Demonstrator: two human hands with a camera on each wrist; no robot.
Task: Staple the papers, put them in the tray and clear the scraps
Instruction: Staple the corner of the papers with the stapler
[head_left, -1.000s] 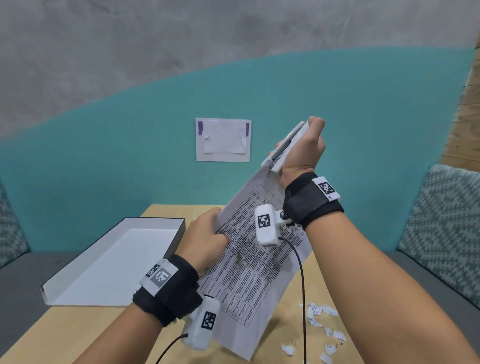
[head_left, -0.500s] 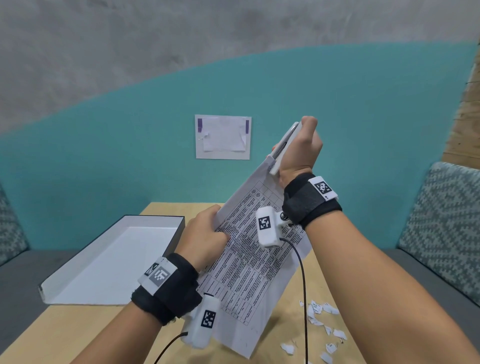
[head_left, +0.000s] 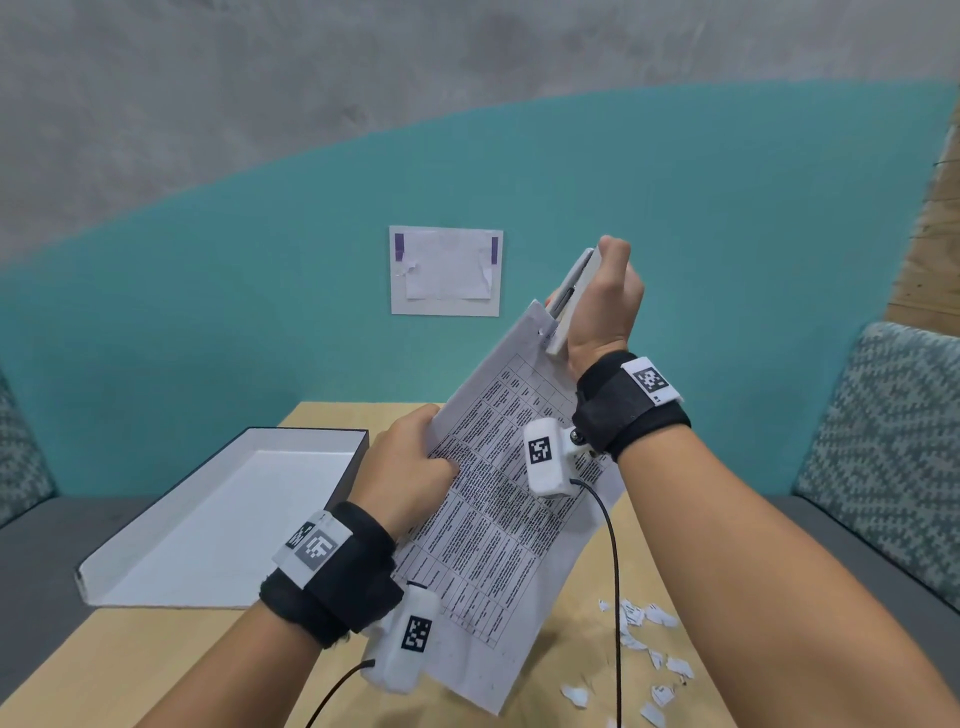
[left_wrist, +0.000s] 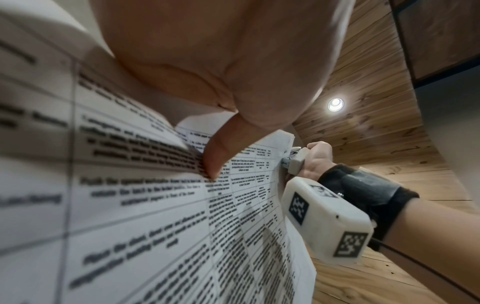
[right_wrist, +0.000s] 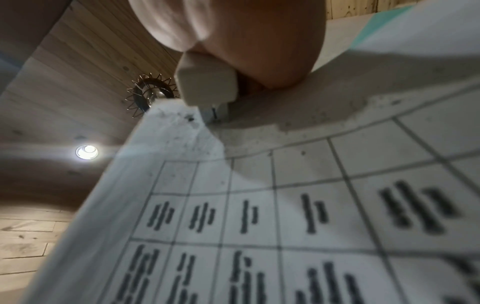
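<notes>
A stack of printed papers (head_left: 498, 519) with a table on them is held up tilted above the wooden table. My left hand (head_left: 410, 467) grips the stack's left edge, thumb on the print (left_wrist: 215, 162). My right hand (head_left: 605, 306) grips a white stapler (head_left: 569, 301) whose mouth sits over the papers' top corner (right_wrist: 205, 115). The stapler (left_wrist: 296, 160) is also in the left wrist view, at the sheets' far corner. The white tray (head_left: 156, 551) with a dark rim lies at the left on the table. Several white paper scraps (head_left: 644, 644) lie at the right near the table's front.
Bare wooden table (head_left: 156, 665) shows in front of the tray. Grey bench seats with patterned cushions (head_left: 883, 441) flank the table. A white sheet (head_left: 445, 270) is taped to the teal wall behind. Cables hang from both wrist cameras.
My right hand has squeezed the stapler closer together on the papers' top corner. The papers and left hand have hardly moved.
</notes>
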